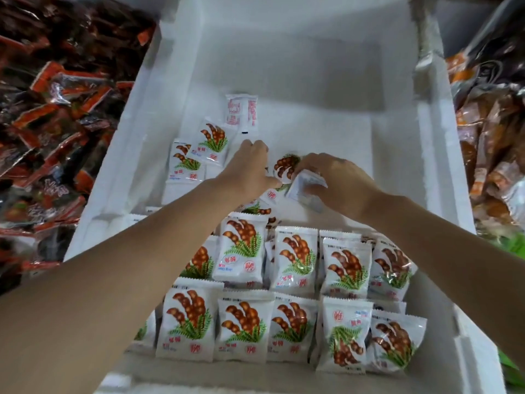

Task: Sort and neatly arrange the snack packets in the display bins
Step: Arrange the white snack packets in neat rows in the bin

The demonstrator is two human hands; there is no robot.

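Forearms [113,280] over packet rows [292,263]; right grip [338,180] around a half-hidden packet [308,189], left grip [250,163] of unclear state.

In the bin [312,66], packet rows [295,263] stand nearest, loose packets [211,142] behind them, perhaps overlapping.

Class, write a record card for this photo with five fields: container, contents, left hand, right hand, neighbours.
container: white foam bin
contents: white packets with a brown-pod print, in rows at the near end; a few loose packets further back
left hand: reaches in beside the loose packets; grip unclear
right hand: holds a small stack of packets
neighbours: red packets heaped to the left, orange packets to the right
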